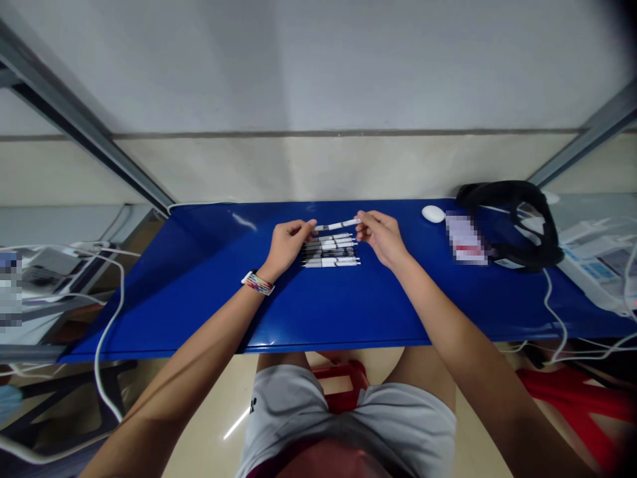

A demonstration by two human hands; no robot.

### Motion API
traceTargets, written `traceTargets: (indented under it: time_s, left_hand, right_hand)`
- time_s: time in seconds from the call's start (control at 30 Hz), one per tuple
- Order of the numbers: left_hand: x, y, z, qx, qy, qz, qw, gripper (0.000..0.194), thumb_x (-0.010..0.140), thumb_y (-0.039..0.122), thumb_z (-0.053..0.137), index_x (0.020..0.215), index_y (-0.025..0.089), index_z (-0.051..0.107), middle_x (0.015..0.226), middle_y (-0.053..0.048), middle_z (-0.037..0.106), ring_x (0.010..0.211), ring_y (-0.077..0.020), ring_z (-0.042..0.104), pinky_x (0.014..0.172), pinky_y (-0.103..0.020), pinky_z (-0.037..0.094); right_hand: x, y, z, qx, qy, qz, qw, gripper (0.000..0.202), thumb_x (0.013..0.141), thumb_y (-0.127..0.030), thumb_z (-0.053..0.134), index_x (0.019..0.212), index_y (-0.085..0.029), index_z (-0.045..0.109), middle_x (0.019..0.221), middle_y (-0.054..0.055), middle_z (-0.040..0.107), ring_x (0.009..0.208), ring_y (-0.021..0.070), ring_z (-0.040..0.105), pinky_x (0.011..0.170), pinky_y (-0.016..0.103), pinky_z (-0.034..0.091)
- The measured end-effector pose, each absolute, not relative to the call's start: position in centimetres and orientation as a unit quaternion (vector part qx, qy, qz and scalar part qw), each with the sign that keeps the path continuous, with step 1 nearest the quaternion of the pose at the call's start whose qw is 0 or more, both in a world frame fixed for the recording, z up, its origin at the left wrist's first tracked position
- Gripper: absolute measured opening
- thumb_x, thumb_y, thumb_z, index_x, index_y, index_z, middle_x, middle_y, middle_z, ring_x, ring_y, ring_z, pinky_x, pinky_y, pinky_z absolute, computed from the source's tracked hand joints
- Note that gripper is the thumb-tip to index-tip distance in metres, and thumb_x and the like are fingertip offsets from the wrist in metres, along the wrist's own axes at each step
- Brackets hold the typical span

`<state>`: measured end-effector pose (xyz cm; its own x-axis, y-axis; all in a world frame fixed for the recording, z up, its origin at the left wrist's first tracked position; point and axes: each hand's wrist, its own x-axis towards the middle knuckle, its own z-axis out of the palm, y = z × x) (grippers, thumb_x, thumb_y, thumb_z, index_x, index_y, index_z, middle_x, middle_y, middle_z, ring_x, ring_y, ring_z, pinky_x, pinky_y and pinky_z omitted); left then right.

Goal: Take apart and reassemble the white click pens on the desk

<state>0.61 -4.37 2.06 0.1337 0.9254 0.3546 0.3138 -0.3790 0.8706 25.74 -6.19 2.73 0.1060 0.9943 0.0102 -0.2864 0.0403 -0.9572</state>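
Observation:
A white pen with dark markings (338,226) is held nearly level between my two hands, just beyond a row of similar pens. My left hand (290,244) pinches its left end between thumb and fingers. Its right end is in the closed fingertips of my right hand (381,236). Several white and dark pens (331,262) lie side by side on the blue table (328,309), pointing left and right. The fingers of my left hand partly cover the left ends of the upper pens.
On the right are a white mouse (433,214), a blurred packet (466,239) and a black headset-like strap (545,229). White cables (550,299) hang over the table's right front edge. A wall stands behind; grey metal posts (144,176) rise at both sides.

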Motion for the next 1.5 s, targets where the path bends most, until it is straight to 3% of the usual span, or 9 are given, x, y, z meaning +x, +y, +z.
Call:
traceTargets:
  time_s: [0.23, 0.43, 0.73, 0.87, 1.0, 1.13, 1.3, 1.4, 1.5]
  left_hand:
    - [0.58, -4.55, 2.14, 0.671, 0.469, 0.471, 0.328, 0.080, 0.103, 0.076, 0.052, 0.044, 0.022, 0.062, 0.039, -0.002, 0.052, 0.041, -0.0120, 0.049, 0.053, -0.031, 0.039]
    - [0.64, -4.54, 2.26, 0.666, 0.476, 0.472, 0.328, 0.081, 0.102, 0.078, 0.052, 0.043, 0.022, 0.059, 0.039, -0.002, 0.051, 0.041, -0.0121, 0.048, 0.053, -0.031, 0.039]
    - [0.74, -4.52, 2.13, 0.654, 0.405, 0.506, 0.391, 0.026, 0.092, 0.046, 0.081, 0.095, 0.022, 0.073, 0.074, 0.000, 0.068, 0.065, -0.0143, 0.060, 0.063, -0.029, 0.047]
    - [0.63, -4.33, 1.89, 0.650, 0.371, 0.510, 0.423, 0.021, 0.100, 0.043, 0.070, 0.104, 0.022, 0.072, 0.078, -0.002, 0.068, 0.070, -0.0155, 0.063, 0.069, -0.031, 0.052]
    - [0.54, -4.24, 1.81, 0.668, 0.359, 0.510, 0.406, 0.036, 0.089, 0.033, 0.082, 0.122, 0.024, 0.068, 0.100, -0.005, 0.073, 0.088, -0.0179, 0.069, 0.075, -0.030, 0.053]
    - [0.52, -4.20, 1.77, 0.655, 0.376, 0.498, 0.426, 0.026, 0.102, 0.042, 0.068, 0.118, 0.022, 0.071, 0.084, -0.003, 0.070, 0.079, -0.0170, 0.067, 0.074, -0.031, 0.052]
    - [0.53, -4.04, 1.57, 0.669, 0.368, 0.509, 0.398, 0.038, 0.090, 0.032, 0.083, 0.124, 0.023, 0.069, 0.094, -0.003, 0.073, 0.086, -0.0173, 0.070, 0.076, -0.030, 0.053]
    - [0.50, -4.01, 1.53, 0.665, 0.373, 0.501, 0.410, 0.022, 0.102, 0.038, 0.069, 0.116, 0.021, 0.072, 0.083, -0.002, 0.072, 0.079, -0.0165, 0.070, 0.073, -0.030, 0.054]
    - [0.46, -4.01, 1.56, 0.667, 0.375, 0.508, 0.394, 0.026, 0.098, 0.034, 0.073, 0.121, 0.022, 0.072, 0.085, -0.003, 0.074, 0.081, -0.0171, 0.072, 0.074, -0.030, 0.055]
  right_hand:
    - [25.55, -6.59, 2.82, -0.389, -0.454, 0.556, 0.578, 0.036, 0.074, -0.051, 0.097, 0.090, -0.023, 0.080, 0.080, 0.002, 0.075, 0.069, 0.0145, 0.067, 0.070, 0.031, 0.059]
    - [25.91, -6.58, 2.77, -0.385, -0.482, 0.556, 0.557, 0.032, 0.074, -0.047, 0.097, 0.091, -0.024, 0.082, 0.082, 0.003, 0.077, 0.071, 0.0153, 0.069, 0.073, 0.032, 0.060]
    - [25.64, -6.46, 2.42, -0.411, -0.428, 0.564, 0.575, 0.032, 0.072, -0.045, 0.098, 0.087, -0.021, 0.081, 0.077, 0.003, 0.075, 0.067, 0.0137, 0.066, 0.067, 0.029, 0.058]
    - [25.63, -6.48, 2.37, -0.407, -0.426, 0.569, 0.574, 0.032, 0.074, -0.044, 0.096, 0.090, -0.022, 0.081, 0.080, 0.002, 0.075, 0.069, 0.0136, 0.067, 0.071, 0.030, 0.059]
    - [25.62, -6.45, 2.36, -0.411, -0.414, 0.565, 0.583, 0.030, 0.075, -0.043, 0.095, 0.089, -0.022, 0.080, 0.080, 0.003, 0.075, 0.070, 0.0138, 0.067, 0.070, 0.029, 0.059]
    - [25.63, -6.39, 2.33, -0.410, -0.411, 0.567, 0.584, 0.033, 0.074, -0.043, 0.097, 0.091, -0.021, 0.081, 0.080, 0.003, 0.075, 0.071, 0.0145, 0.068, 0.072, 0.031, 0.059]
    - [25.67, -6.30, 2.19, -0.407, -0.409, 0.569, 0.585, 0.034, 0.074, -0.044, 0.098, 0.091, -0.021, 0.080, 0.080, 0.003, 0.076, 0.071, 0.0147, 0.067, 0.072, 0.031, 0.059]
    - [25.65, -6.28, 2.15, -0.405, -0.411, 0.569, 0.586, 0.033, 0.074, -0.043, 0.098, 0.091, -0.021, 0.080, 0.080, 0.003, 0.075, 0.071, 0.0147, 0.067, 0.072, 0.031, 0.058]
    - [25.58, -6.32, 2.22, -0.407, -0.412, 0.569, 0.583, 0.032, 0.074, -0.042, 0.097, 0.091, -0.021, 0.080, 0.080, 0.003, 0.075, 0.071, 0.0146, 0.067, 0.072, 0.031, 0.058]
